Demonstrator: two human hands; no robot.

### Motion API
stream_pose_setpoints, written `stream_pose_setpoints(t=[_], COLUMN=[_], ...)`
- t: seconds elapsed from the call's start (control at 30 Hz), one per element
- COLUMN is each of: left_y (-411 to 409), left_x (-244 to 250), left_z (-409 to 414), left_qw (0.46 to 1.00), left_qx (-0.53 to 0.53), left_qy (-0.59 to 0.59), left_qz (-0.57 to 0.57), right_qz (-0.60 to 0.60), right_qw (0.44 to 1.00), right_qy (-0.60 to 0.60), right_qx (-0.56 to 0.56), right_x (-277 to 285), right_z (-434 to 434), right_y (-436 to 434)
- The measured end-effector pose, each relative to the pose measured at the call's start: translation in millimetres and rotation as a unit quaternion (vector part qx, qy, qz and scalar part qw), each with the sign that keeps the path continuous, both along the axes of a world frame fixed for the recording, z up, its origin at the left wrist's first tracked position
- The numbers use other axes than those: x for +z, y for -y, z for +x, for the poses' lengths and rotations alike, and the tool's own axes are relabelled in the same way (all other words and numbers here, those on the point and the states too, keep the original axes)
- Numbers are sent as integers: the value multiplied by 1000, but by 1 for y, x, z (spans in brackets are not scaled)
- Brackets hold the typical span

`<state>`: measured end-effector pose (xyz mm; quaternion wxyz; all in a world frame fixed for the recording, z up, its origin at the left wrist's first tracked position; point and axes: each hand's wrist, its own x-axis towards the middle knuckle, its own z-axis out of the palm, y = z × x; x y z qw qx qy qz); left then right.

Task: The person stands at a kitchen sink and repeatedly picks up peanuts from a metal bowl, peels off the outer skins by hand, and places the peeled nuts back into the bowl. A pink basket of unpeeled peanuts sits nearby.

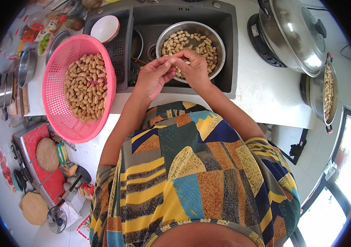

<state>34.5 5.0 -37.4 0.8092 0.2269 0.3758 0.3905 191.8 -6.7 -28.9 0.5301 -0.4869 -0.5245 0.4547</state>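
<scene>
My left hand (155, 77) and my right hand (192, 68) meet at the fingertips above the near part of a round stainless steel bowl (221, 61). Thumbs and forefingers press together, and whatever lies between them is too small and covered to make out. A pale bit shows beside the curled right fingers; I cannot tell whether it is held or lies in the bowl behind. Unshelled peanuts (204, 51) are spread over the bowl's bottom. To the left, a pink plastic colander (53, 92) holds a large heap of unshelled peanuts (86, 89).
The bowl stands in a dark sink (231, 83). A white bowl (104, 29) with a red rim rests on the sink's left drainer. At right are a lidded steel wok (286, 37) and a pan (334, 95) holding peanuts. Bottles and steel bowls (27, 68) crowd the left counter.
</scene>
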Motion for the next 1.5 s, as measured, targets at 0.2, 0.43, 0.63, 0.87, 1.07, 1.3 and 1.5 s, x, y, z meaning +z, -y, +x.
stream_pose_setpoints(t=[0.2,0.43,0.63,0.87,1.07,1.3,1.5], left_y=[3,9,12,17,12,15,20], left_x=[-9,-4,-9,-15,-22,-3,-10], left_z=[-6,-8,-14,-17,-23,-8,-14], left_qw=[992,992,991,991,986,988,984], left_qx=[16,29,-16,16,5,45,43], left_qy=[117,109,123,118,157,135,148], left_qz=[-47,-48,-39,-65,-51,-59,-89], right_qz=[-27,-22,4,30,-21,-121,-118], right_qw=[991,980,988,994,985,964,943], right_qy=[-118,-185,-91,-63,-126,-195,-270], right_qx=[52,76,127,86,115,134,156], right_x=[-5,4,9,7,-1,3,-9], right_z=[-12,-15,-6,-18,-23,-33,-40], right_y=[-2,0,-5,1,0,0,0])
